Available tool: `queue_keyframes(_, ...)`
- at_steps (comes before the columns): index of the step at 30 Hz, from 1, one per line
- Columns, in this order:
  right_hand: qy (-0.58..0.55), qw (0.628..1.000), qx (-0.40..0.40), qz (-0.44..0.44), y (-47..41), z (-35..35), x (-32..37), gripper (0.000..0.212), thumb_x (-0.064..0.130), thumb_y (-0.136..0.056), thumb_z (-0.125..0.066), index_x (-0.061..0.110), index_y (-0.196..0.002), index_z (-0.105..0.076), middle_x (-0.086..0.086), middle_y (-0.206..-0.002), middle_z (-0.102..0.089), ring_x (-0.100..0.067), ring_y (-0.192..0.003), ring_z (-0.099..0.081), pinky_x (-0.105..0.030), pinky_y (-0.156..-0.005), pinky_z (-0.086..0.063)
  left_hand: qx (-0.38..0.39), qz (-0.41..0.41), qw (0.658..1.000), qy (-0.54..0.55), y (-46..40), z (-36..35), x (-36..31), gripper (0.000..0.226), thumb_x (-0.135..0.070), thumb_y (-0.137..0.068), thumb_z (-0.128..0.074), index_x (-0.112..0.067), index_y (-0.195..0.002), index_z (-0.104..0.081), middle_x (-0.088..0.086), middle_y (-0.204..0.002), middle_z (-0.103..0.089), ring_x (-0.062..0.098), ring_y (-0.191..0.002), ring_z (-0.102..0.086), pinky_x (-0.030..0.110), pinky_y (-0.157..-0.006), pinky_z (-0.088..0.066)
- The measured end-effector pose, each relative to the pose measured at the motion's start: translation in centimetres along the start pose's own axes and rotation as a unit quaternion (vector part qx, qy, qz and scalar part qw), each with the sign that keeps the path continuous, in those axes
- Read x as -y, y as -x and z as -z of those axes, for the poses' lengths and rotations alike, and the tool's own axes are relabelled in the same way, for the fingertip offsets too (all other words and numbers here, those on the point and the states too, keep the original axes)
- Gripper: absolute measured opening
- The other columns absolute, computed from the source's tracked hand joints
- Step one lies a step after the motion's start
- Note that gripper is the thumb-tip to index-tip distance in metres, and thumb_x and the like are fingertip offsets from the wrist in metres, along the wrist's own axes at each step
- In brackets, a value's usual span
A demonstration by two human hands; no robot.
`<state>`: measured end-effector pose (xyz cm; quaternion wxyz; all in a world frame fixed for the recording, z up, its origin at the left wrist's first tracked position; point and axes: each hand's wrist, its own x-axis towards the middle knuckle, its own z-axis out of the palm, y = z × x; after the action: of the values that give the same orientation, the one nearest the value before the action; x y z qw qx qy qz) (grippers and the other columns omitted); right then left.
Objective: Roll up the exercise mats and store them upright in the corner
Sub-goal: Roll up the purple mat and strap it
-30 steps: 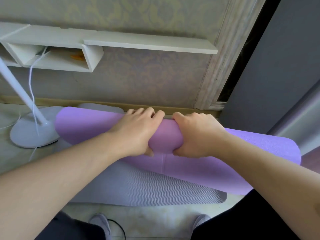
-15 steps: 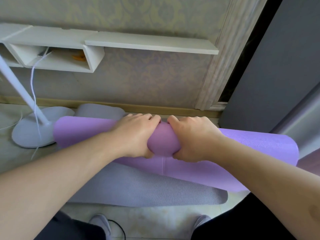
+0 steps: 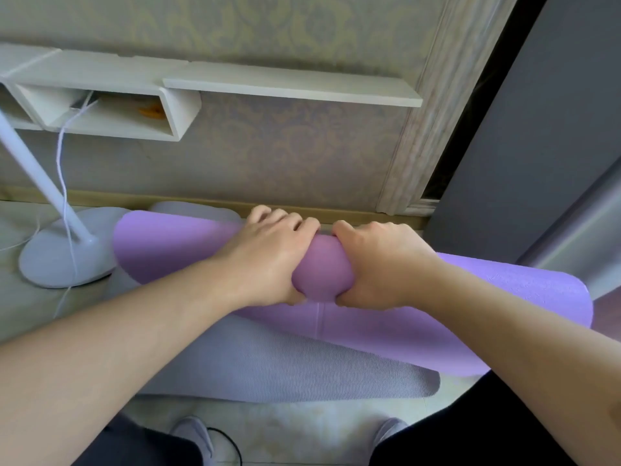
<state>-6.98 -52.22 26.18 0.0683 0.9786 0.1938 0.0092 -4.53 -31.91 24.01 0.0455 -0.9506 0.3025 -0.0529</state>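
A purple exercise mat (image 3: 504,297) lies rolled across the floor in front of the wall, its ends reaching left and right of my arms. My left hand (image 3: 268,257) and my right hand (image 3: 379,264) both grip the roll at its middle, side by side, squeezing it so that it bulges between them. Under the purple roll a grey ribbed mat (image 3: 285,368) lies flat on the floor; a rounded grey end shows behind the roll near the skirting.
A white floor lamp base (image 3: 64,257) with its slanted pole and cord stands at the left, touching the roll's left end. A white wall shelf (image 3: 289,85) hangs above. A door frame (image 3: 416,136) and grey door are at the right. My feet are below.
My hands have slid closer together on the purple roll and squeezed it tighter. The roll has shifted slightly toward me and to the right.
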Motion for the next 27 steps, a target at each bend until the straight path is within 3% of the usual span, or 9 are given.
queue_keyframes(2,-0.023,0.999,0.016,-0.020,-0.1,0.4,-0.3,0.068,0.069,-0.064,-0.079,0.028,-0.105,-0.044,0.012,-0.084,-0.060,-0.021,-0.071,-0.058,-0.034,-0.060,-0.044,-0.019,0.001,0.999,-0.039,0.0,-0.6,-0.7,0.097,-0.069,-0.054,-0.089,-0.021,-0.127,-0.046,-0.003,-0.119,-0.057,0.026,-0.113,-0.055,0.045,-0.101,-0.042)
queue_keyframes(6,-0.033,0.999,0.010,-0.010,0.2,0.4,0.1,0.067,0.067,-0.068,-0.077,0.027,-0.111,-0.045,0.012,-0.090,-0.060,-0.022,-0.079,-0.061,-0.035,-0.063,-0.047,-0.010,0.021,1.000,-0.017,-0.4,-0.3,-0.7,0.076,-0.061,-0.064,-0.086,-0.023,-0.114,-0.043,-0.004,-0.114,-0.057,0.027,-0.109,-0.057,0.047,-0.091,-0.047)
queue_keyframes(9,-0.003,1.000,0.000,0.004,0.2,0.2,0.9,0.078,0.068,-0.066,-0.082,0.025,-0.117,-0.040,0.010,-0.095,-0.050,-0.022,-0.079,-0.051,-0.035,-0.063,-0.039,0.011,0.026,0.999,0.017,-0.5,0.2,-0.2,0.068,-0.059,-0.067,-0.083,-0.025,-0.114,-0.047,-0.006,-0.113,-0.060,0.027,-0.110,-0.061,0.046,-0.092,-0.049)
queue_keyframes(13,0.010,1.000,-0.023,0.013,0.0,-0.2,0.9,0.064,0.059,-0.069,-0.078,0.023,-0.101,-0.034,0.011,-0.086,-0.055,-0.025,-0.069,-0.053,-0.034,-0.056,-0.037,0.005,0.017,0.999,0.031,-0.3,0.2,-0.2,0.066,-0.061,-0.068,-0.082,-0.026,-0.112,-0.047,-0.006,-0.112,-0.060,0.026,-0.109,-0.060,0.044,-0.090,-0.047)
queue_keyframes(18,-0.006,0.999,-0.034,-0.017,-0.1,0.2,-0.1,0.066,0.065,-0.066,-0.076,0.022,-0.100,-0.038,0.009,-0.082,-0.057,-0.026,-0.072,-0.061,-0.035,-0.059,-0.043,-0.066,-0.010,0.997,-0.050,0.0,-0.6,-0.9,0.102,-0.062,-0.054,-0.091,-0.015,-0.134,-0.048,0.003,-0.124,-0.052,0.030,-0.115,-0.053,0.047,-0.097,-0.044)
queue_keyframes(21,-0.023,1.000,-0.011,-0.016,0.2,0.0,0.4,0.074,0.071,-0.064,-0.078,0.023,-0.107,-0.041,0.011,-0.088,-0.055,-0.024,-0.078,-0.062,-0.035,-0.062,-0.042,-0.061,-0.014,0.997,-0.044,-0.2,-0.6,-1.1,0.087,-0.058,-0.058,-0.092,-0.018,-0.123,-0.049,0.001,-0.114,-0.055,0.030,-0.106,-0.056,0.046,-0.087,-0.045)
queue_keyframes(25,-0.008,0.999,0.034,-0.016,0.4,-0.1,0.7,0.094,0.076,-0.054,-0.086,0.026,-0.119,-0.040,0.007,-0.104,-0.057,-0.024,-0.090,-0.064,-0.036,-0.066,-0.042,-0.009,-0.011,1.000,0.009,-0.3,0.1,-0.8,0.062,-0.053,-0.074,-0.082,-0.024,-0.118,-0.048,-0.005,-0.115,-0.058,0.026,-0.112,-0.058,0.044,-0.092,-0.046)
queue_keyframes(27,-0.002,1.000,0.019,-0.006,0.4,-0.2,0.7,0.079,0.070,-0.062,-0.083,0.024,-0.112,-0.041,0.008,-0.099,-0.060,-0.025,-0.087,-0.066,-0.036,-0.063,-0.043,0.004,-0.007,0.999,0.033,-0.3,0.1,-0.5,0.058,-0.052,-0.074,-0.079,-0.026,-0.117,-0.050,-0.007,-0.113,-0.060,0.025,-0.111,-0.059,0.043,-0.092,-0.047)
